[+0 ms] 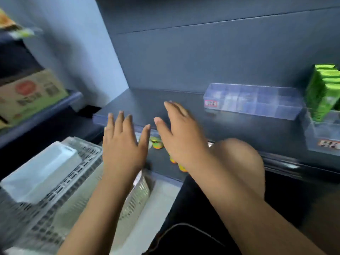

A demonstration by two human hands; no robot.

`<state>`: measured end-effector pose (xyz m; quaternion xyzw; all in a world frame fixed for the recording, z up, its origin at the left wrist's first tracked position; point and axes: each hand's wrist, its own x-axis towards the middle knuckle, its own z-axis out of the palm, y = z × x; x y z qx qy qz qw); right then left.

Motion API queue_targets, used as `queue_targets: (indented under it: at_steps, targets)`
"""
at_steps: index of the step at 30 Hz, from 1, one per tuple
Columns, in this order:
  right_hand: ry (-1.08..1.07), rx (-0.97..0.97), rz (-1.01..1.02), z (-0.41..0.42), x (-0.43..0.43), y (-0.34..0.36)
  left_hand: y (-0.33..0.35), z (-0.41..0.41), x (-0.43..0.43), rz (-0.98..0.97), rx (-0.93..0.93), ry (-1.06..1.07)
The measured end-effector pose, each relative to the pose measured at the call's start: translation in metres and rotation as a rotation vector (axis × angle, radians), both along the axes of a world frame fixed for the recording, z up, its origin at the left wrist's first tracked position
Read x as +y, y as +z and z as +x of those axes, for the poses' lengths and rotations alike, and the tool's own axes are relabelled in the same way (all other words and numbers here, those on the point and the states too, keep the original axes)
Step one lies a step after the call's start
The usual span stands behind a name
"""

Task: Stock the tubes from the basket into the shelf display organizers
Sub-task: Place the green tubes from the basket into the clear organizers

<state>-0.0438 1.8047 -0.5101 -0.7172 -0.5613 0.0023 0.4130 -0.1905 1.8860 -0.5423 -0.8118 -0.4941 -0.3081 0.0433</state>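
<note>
As left hand (121, 148), right hand (182, 137) splay (empty), tubes (156, 143) lie between.

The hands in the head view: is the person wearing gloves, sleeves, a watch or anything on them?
No. The left hand and right hand are bare, no gloves. The left forearm and right forearm are bare too; no sleeve reaches into view. I see no ring, watch or bracelet, though motion blur could hide something small.

The left hand (122, 144), right hand (181, 137) and forearms (230, 199) are bare; black shorts (191, 208) end above one bare knee (239, 159).
</note>
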Motion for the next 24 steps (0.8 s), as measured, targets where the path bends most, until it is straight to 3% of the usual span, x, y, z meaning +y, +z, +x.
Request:
queue_targets:
  at_steps: [6, 9, 11, 16, 20, 24]
  targets:
    - [0.372, -0.093, -0.121, -0.122, 0.064, -0.026, -0.040, -0.148, -0.002, -0.114, 0.032, 0.366]
    - [0.492, 0.158, -0.318, -0.152, 0.075, -0.058, -0.076, -0.194, -0.013, -0.240, 0.060, 0.481]
    - [0.505, 0.240, -0.483, -0.161, 0.079, -0.082, -0.103, -0.217, -0.020, -0.331, 0.087, 0.507]
    - [0.585, 0.082, -0.689, -0.182, 0.107, -0.114, -0.169, -0.239, -0.018, -0.564, 0.082, 0.556]
    - [0.528, 0.109, -0.851, -0.183, 0.139, -0.150, -0.210, -0.226, 0.003, -0.735, -0.018, 0.580]
    - [0.390, 0.272, -1.009, -0.180, 0.183, -0.181, -0.242, -0.204, 0.031, -0.979, -0.209, 0.604]
